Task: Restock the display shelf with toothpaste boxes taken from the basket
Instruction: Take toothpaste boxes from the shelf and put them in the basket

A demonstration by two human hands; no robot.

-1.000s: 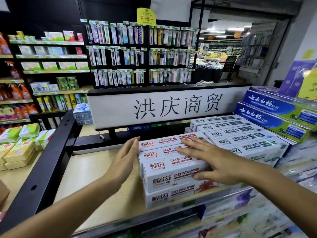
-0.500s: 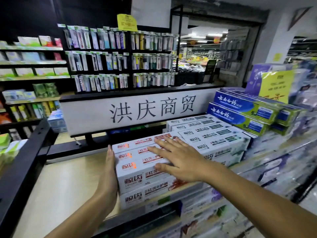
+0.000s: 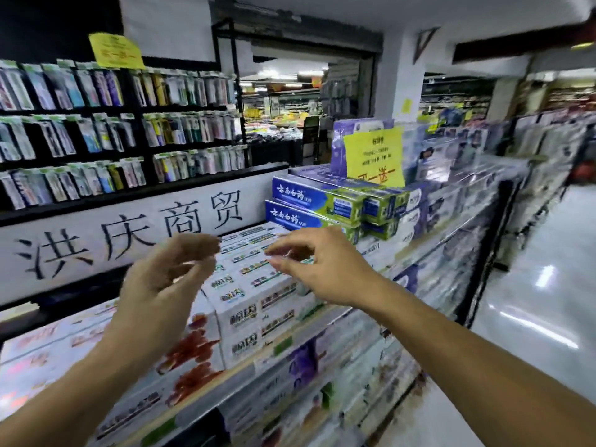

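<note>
Tiered display shelf of pale metal (image 3: 225,387), slanting from the lower left corner up to the right, packed on every level in view. Behind its back edge, a long white banner with black characters (image 3: 129,243); beyond that, a dark wall rack of hanging toothbrush packs (image 3: 96,124).

On the top level, at the left end of the front edge, a stack of white toothpaste boxes with red print (image 3: 193,343). Flush against its right side, a stack of white toothpaste boxes with green print (image 3: 258,304). All lying flat, long axes parallel to the front edge, printed long sides facing forward. Farther right and higher, blue-and-green cartons (image 3: 316,201) under a yellow paper sign (image 3: 374,156).

Left hand (image 3: 161,285) raised over the red-print stack, right hand (image 3: 325,269) over the green-print one. Both loosely curled, touching no box, carrying nothing, though blurred.

Judged from this: red-print batch set down and squared against its neighbour, so that placement looks finished. Basket out of view, so impossible to tell how many boxes remain. Likely next: back to the basket for more.
</note>
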